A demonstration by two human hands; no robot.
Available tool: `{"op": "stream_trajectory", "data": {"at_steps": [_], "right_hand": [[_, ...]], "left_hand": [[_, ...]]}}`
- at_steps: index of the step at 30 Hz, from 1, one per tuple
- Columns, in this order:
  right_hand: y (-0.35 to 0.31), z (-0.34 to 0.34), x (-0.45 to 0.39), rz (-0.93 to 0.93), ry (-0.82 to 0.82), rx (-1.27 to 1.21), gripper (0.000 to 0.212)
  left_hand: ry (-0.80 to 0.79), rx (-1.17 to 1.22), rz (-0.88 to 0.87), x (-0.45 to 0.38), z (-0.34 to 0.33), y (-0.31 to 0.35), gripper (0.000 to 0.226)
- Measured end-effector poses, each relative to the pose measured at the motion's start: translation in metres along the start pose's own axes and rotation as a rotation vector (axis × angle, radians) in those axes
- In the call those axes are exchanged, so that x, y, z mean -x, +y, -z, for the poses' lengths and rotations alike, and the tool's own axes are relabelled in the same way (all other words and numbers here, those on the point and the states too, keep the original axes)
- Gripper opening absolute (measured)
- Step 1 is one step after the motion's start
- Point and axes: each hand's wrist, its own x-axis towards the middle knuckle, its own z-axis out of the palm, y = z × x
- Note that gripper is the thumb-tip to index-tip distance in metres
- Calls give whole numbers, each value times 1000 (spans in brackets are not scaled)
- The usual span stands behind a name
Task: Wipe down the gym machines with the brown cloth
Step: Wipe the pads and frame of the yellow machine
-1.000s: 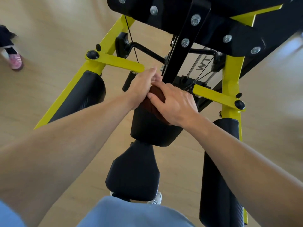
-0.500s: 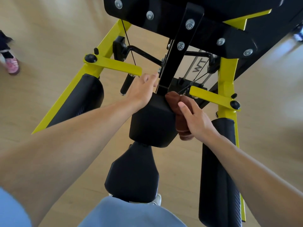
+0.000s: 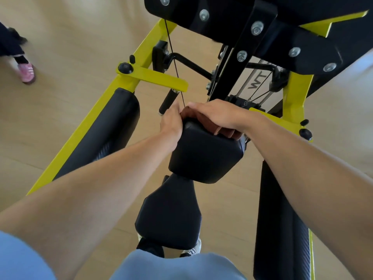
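A yellow and black gym machine [image 3: 129, 85] fills the view. Its black chest pad [image 3: 203, 156] stands in the middle, above the black seat [image 3: 169, 215]. My right hand [image 3: 218, 114] lies flat across the top back edge of the pad and presses the folded brown cloth [image 3: 224, 131] onto it. The cloth shows under my palm and by my wrist. My left hand [image 3: 170, 123] holds the pad's upper left edge, with its fingertips next to the cloth.
Black padded arm rolls flank the pad at left [image 3: 105, 134] and right [image 3: 280, 219]. A black bolted plate [image 3: 262, 27] hangs overhead. Another person's pink shoe [image 3: 27, 72] is on the wooden floor at far left.
My right hand has carried the cloth from the pad's right side up onto its top back edge. My left hand has stayed on the upper left edge.
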Motion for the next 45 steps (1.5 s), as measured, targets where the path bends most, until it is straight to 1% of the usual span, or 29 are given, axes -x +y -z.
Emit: {"op": "stream_trajectory", "data": {"at_steps": [1,3,6,7,9,11,12,14,16,18,19,22,24,26,28,29,31,32,34,36,38,39,41,42,43,44,45], "right_hand": [[1,3,-1,-54,-28,-56,67],[6,7,-1,-135,-73,-127,69],[30,11,2,-249,-64,-230,70],[41,11,5,-285,-39,-303,66],[60,10,10,-311,-4,-485,57],[75,6,10,-329,-3,-616,54],[81,5,9,-334,-27,-666,56],[94,-2,3,-349,-90,-749,63],[104,-11,-4,-338,-93,-807,57],[103,-17,-6,-295,-47,-842,43],[101,-18,-7,-266,-46,-846,41],[94,-5,-12,-91,-101,-705,47],[91,3,-17,-31,-135,-657,53],[88,5,-22,-33,-196,-716,57],[79,-1,-31,-65,-253,-792,59],[73,-2,-37,-63,-253,-766,56],[63,-5,-45,-21,-211,-606,46],[61,-5,-45,-8,-181,-557,44],[63,-4,-43,-35,-206,-566,52],[77,-1,-35,-57,-258,-643,55],[98,4,-25,-90,-233,-672,58],[108,6,-18,-128,-203,-674,60],[123,5,-6,-187,-166,-683,60],[125,3,-1,-205,-163,-676,59],[125,1,2,-221,-167,-674,59],[123,0,4,-245,-163,-688,60],[122,-2,3,-267,-158,-703,62]], "left_hand": [[-5,-47,-36,3,1,3,39],[3,-152,-130,4,3,10,38],[-15,-265,-257,5,-1,29,39],[-39,-323,-297,6,-5,36,38],[-148,-443,-365,8,-19,48,38],[-261,-580,-344,13,-30,53,36],[-287,-644,-318,12,-36,54,39],[-282,-704,-259,9,-39,56,49],[-273,-729,-217,3,-43,57,53],[-249,-717,-202,1,-45,57,54],[-221,-688,-200,0,-46,56,54],[-107,-565,-214,-2,-43,54,54],[-53,-520,-225,-3,-42,52,55],[-23,-468,-215,-6,-43,50,57],[0,-420,-162,-14,-42,45,64],[5,-389,-137,-17,-41,45,70],[39,-294,-83,-23,-37,43,82],[52,-271,-74,-24,-37,43,84],[49,-327,-93,-24,-38,42,80],[47,-456,-158,-22,-38,43,67],[-1,-596,-290,-16,-38,46,57],[-51,-680,-405,-12,-38,48,56],[-186,-860,-723,-7,-41,52,61],[-271,-943,-852,-5,-45,54,63],[-354,-1019,-931,-4,-49,55,62],[-413,-1077,-970,-3,-53,56,59],[-431,-1106,-976,-3,-55,56,53]]}}
